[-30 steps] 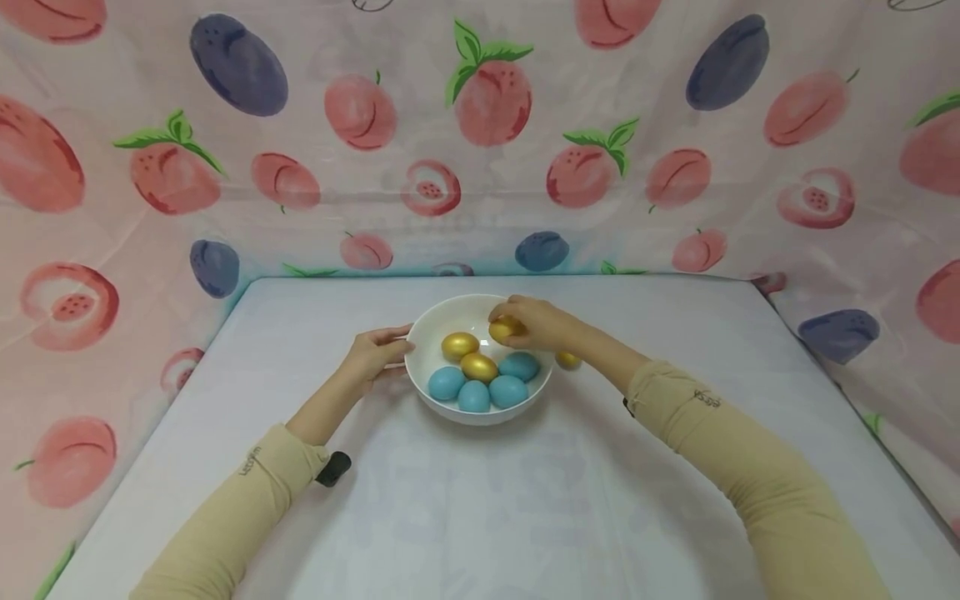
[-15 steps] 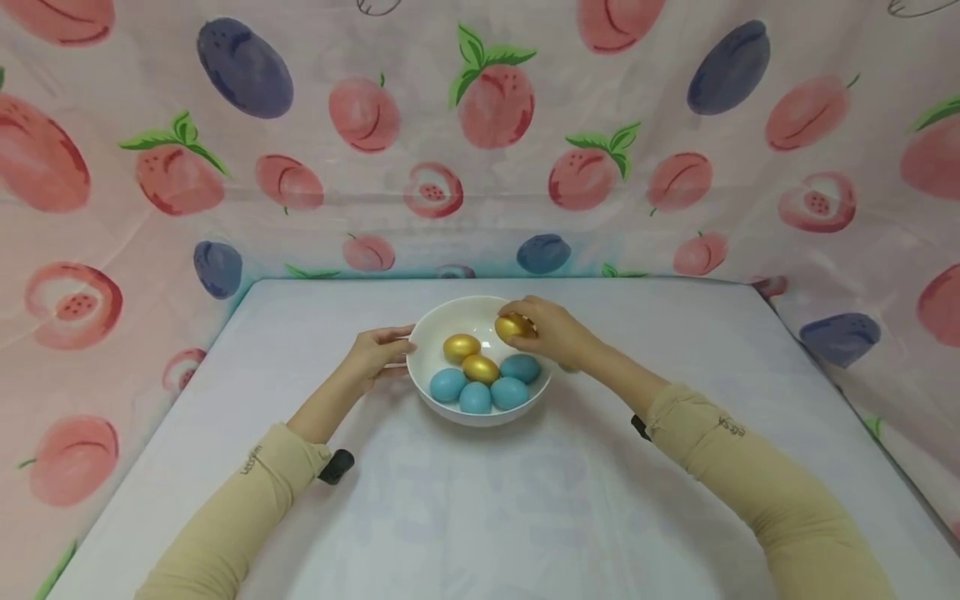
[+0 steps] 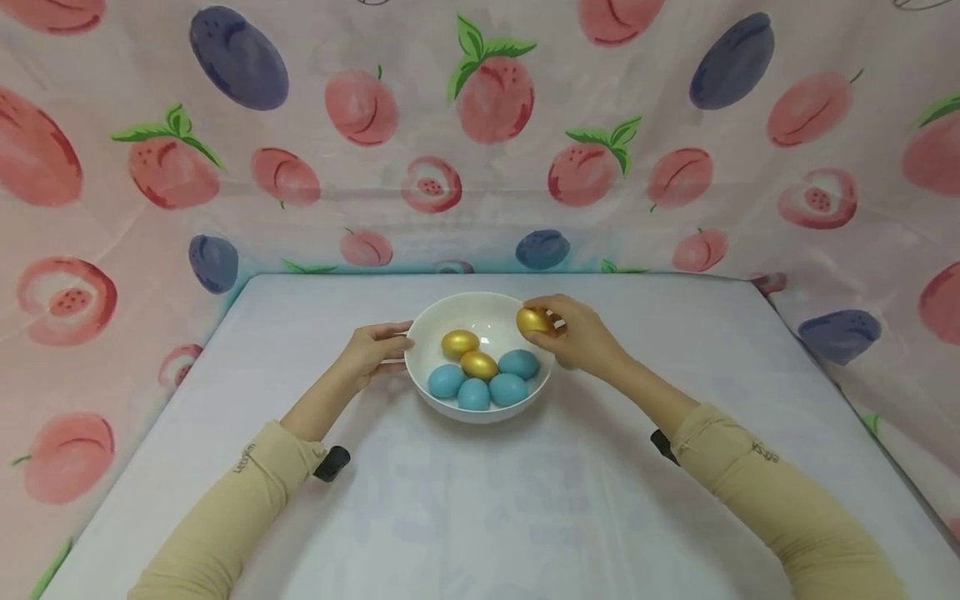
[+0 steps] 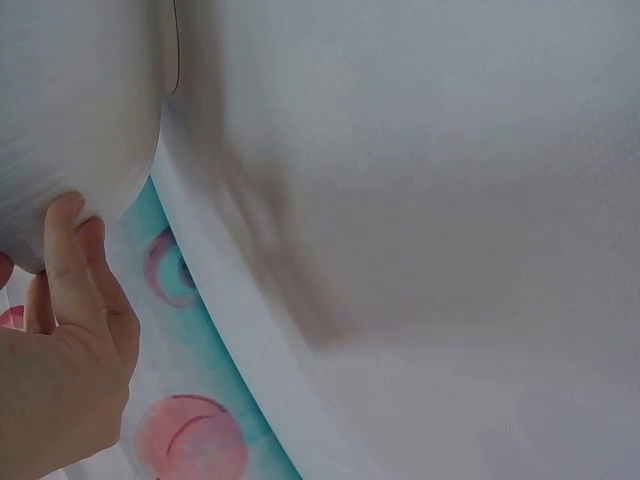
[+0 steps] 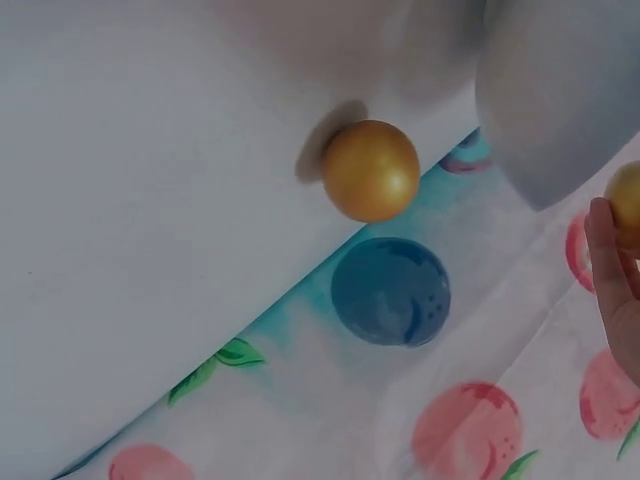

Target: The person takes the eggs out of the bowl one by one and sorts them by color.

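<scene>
As left hand (image 3: pixel 366 357) steadies white bowl (image 3: pixel 495 309), right hand (image 3: pixel 588 335) pinches gold egg (image 3: pixel 533 321)

While the head view shows that egg at the bowl's right rim, between thumb and fingers, two other gold eggs (image 3: pixel 460 343) and four blue eggs (image 3: pixel 509 389) lie inside. A slick shell could slip and knock them. Sleeve lettering (image 3: pixel 244 458) is too small to read surely. Left wrist: fingers lie close together against the bowl's outer wall. Right wrist: a loose gold egg (image 5: pixel 371 171) on the tabletop (image 5: pixel 150 220) could roll if bumped.
</scene>
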Available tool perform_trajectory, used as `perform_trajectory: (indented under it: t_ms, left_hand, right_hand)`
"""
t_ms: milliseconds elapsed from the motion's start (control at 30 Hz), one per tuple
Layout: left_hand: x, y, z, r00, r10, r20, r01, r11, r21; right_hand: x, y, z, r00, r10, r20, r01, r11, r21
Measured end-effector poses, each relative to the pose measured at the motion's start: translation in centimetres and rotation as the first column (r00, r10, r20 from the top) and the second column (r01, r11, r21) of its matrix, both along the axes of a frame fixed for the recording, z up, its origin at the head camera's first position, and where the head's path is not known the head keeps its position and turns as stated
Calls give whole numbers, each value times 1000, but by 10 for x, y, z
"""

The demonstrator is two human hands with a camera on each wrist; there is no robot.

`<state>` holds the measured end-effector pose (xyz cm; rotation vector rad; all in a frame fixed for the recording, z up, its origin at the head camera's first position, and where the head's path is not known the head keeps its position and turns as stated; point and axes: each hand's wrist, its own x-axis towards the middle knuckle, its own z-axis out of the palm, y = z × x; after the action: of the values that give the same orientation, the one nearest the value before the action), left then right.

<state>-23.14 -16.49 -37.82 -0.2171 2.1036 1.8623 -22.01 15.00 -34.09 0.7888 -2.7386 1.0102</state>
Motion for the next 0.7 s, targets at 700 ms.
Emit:
perform_trajectory:
  t_ms: [700]
  left_hand:
    - [1, 2, -1, 1000, 9, 15, -9, 1000, -5]
  right_hand:
    - [15, 51, -10, 987, -144, 65, 151, 982, -109]
